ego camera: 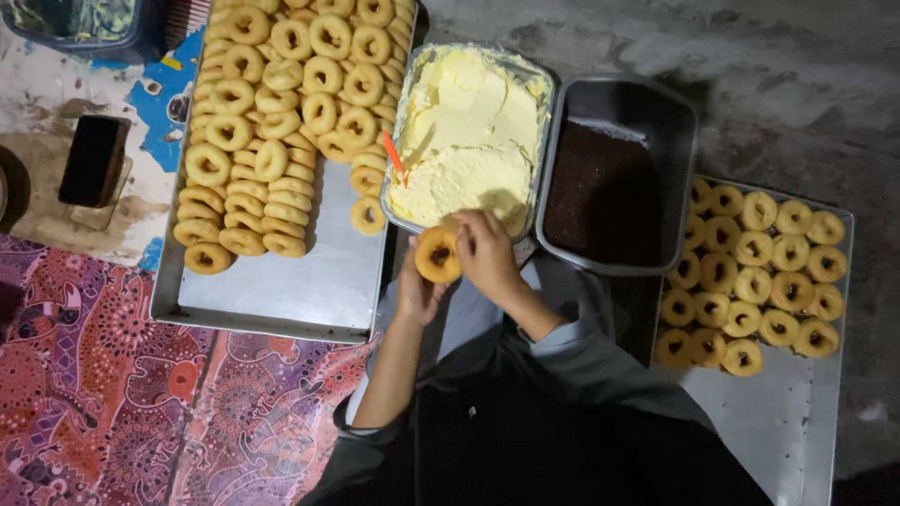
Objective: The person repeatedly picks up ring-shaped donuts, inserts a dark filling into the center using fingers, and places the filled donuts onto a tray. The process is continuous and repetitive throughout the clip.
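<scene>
My left hand (417, 290) holds a golden ring donut (438, 255) from below, just in front of the tub of pale yellow cream (466, 141). My right hand (487, 251) rests against the donut's right side, fingers curled on it. An orange-handled spreader (394, 156) sticks out of the cream at the tub's left edge. A dark tub of chocolate sprinkles (605, 192) stands to the right of the cream.
A large metal tray (281, 290) on the left carries several plain donuts (281, 103) piled at its far end. Another tray (797, 422) on the right holds rows of donuts (759, 276). A dark phone (92, 161) lies at far left, above a patterned cloth (122, 403).
</scene>
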